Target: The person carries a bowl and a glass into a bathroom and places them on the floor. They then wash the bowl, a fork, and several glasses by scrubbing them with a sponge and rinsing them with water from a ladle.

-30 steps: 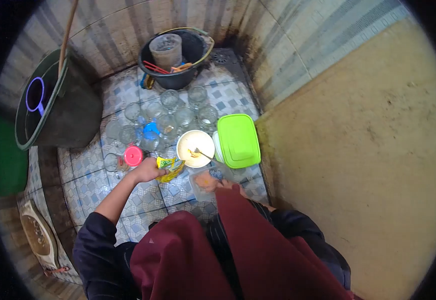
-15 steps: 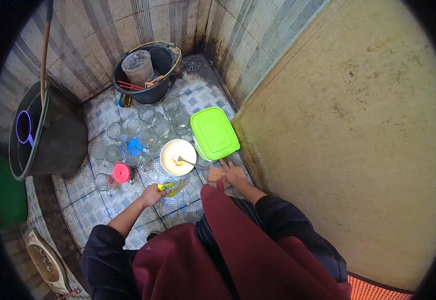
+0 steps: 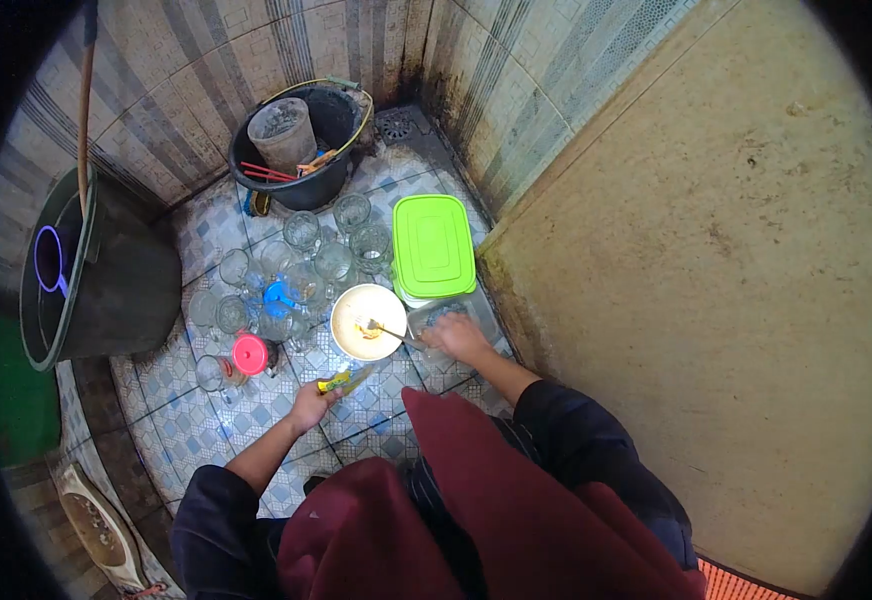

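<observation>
My left hand [image 3: 310, 406] is closed around a yellow plastic packet [image 3: 336, 382], with a see-through part sticking out to the right. My right hand [image 3: 459, 338] is over a clear plastic container [image 3: 486, 318], fingers bent downward and fingertips partly hidden. Close to those fingertips is the handle end of a fork [image 3: 396, 334]. The fork leans in a white bowl [image 3: 339, 327] that has a pale inside and some orange-brown residue. Just beyond the right hand, a box with a bright green lid [image 3: 433, 245] stands partly over the clear container.
Several glass mugs [image 3: 334, 262] crowd the tiled floor left of the bowl, with a blue plastic piece [image 3: 278, 298] and a red-lidded jar [image 3: 251, 354] among them. Behind stands a black bucket [image 3: 321, 185]; a large dark tub [image 3: 126, 290] is at left. A board wall [image 3: 696, 290] rises at right.
My right hand has shifted slightly up, its spread fingers now bent down at the clear container. My left hand still grips the yellow packet. The view has moved slightly.
</observation>
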A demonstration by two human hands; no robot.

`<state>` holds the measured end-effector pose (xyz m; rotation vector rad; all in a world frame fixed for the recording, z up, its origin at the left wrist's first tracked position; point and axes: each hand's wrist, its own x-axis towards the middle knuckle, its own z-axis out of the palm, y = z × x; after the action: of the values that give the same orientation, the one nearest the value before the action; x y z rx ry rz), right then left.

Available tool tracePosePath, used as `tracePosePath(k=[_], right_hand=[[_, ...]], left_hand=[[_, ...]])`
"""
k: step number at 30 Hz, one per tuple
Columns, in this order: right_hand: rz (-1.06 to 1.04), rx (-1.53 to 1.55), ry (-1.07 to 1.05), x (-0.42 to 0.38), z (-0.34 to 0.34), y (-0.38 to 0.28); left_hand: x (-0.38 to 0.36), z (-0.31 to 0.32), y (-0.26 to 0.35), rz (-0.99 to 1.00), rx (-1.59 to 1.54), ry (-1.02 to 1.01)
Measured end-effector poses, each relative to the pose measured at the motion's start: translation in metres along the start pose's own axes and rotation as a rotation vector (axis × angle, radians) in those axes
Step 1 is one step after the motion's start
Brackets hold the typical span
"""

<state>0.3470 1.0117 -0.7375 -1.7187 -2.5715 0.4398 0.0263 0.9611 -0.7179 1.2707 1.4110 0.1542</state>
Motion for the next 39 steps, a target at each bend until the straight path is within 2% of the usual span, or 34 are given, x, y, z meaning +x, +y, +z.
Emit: tracePosePath(k=[1,2,3,5,7,8,9,11,12,15,17,18,20,21,23,24,26,27,29,30,32,33,34,35,36,37,38,39], right_hand=[[-0.067,0.147,-0.062,0.000,0.002,-0.002],[-0.136,0.294,-0.124,0.003,0.004,-0.003],[-0.137,0.300,-0.121,0.008,0.008,-0.005],[0.153,0.186,-0.174,0.018,0.013,-0.006],[0.202,0.146,-0.253,0.025,0.032,0.010],[0.248,0.094,-0.332,0.029,0.042,0.019],[0.242,0.097,-0.323,0.031,0.035,0.021],[0.448,0.125,-0.369,0.029,0.009,0.013],[0.444,0.127,-0.372,0.028,-0.002,0.005],[0.488,0.276,-0.292,0.024,-0.005,-0.007],[0.251,0.362,0.009,0.007,0.034,-0.002],[0.248,0.364,0.001,0.006,0.048,0.008],[0.312,0.560,-0.345,0.012,0.063,0.026],[0.308,0.565,-0.337,0.014,0.053,0.022],[0.414,0.159,-0.476,0.015,0.022,0.010],[0.414,0.161,-0.476,0.017,0.024,0.009],[0.630,0.273,-0.398,0.022,0.030,0.005],[0.630,0.270,-0.404,0.018,0.032,0.001],[0.305,0.231,0.122,0.005,0.037,-0.009],[0.304,0.228,0.110,0.000,0.040,-0.005],[0.345,0.349,-0.255,-0.001,0.039,0.007],[0.343,0.348,-0.250,0.002,0.030,0.007],[0.364,0.310,-0.365,0.004,0.014,0.003],[0.385,0.270,-0.481,0.007,-0.001,0.000],[0.386,0.269,-0.478,0.011,-0.008,-0.002],[0.418,0.152,-0.573,0.017,-0.013,-0.006],[0.448,0.033,-0.666,0.022,-0.015,-0.010],[0.449,0.033,-0.665,0.022,-0.001,-0.015]], left_hand=[[0.004,0.002,-0.008,0.003,-0.121,-0.011],[0.007,0.002,-0.013,0.003,-0.116,-0.007],[0.005,0.002,-0.011,0.046,-0.170,0.028],[0.004,0.002,-0.006,0.085,-0.225,0.067],[0.001,-0.008,0.002,0.293,0.020,0.136],[0.001,-0.012,0.005,0.294,0.028,0.143],[0.001,-0.015,0.008,0.254,0.010,0.140],[-0.001,-0.019,0.016,0.209,0.020,0.145],[-0.002,-0.019,0.017,0.205,0.020,0.148],[-0.004,-0.019,0.014,0.203,0.011,0.218],[-0.004,-0.019,0.017,0.112,-0.129,0.364],[-0.002,-0.019,0.011,0.104,-0.132,0.365],[0.008,-0.031,-0.001,0.245,-0.098,0.398],[0.009,-0.039,-0.001,0.296,-0.018,0.385],[0.010,-0.050,0.007,0.292,0.082,0.372],[0.008,-0.052,0.013,0.281,0.171,0.351],[0.004,-0.051,0.024,0.270,0.162,0.360],[0.002,-0.050,0.029,0.255,0.152,0.370],[-0.002,-0.049,0.033,0.276,0.182,0.373],[-0.004,-0.045,0.032,0.301,0.218,0.374],[-0.004,-0.041,0.031,0.258,0.206,0.345],[-0.004,-0.041,0.031,0.215,0.201,0.319],[-0.004,-0.042,0.031,0.217,0.204,0.322],[-0.004,-0.042,0.032,0.279,0.265,0.347],[-0.004,-0.041,0.033,0.341,0.326,0.370],[-0.004,-0.041,0.035,0.345,0.326,0.369],[-0.004,-0.040,0.036,0.199,0.239,0.321],[-0.005,-0.040,0.038,0.052,0.150,0.272]])
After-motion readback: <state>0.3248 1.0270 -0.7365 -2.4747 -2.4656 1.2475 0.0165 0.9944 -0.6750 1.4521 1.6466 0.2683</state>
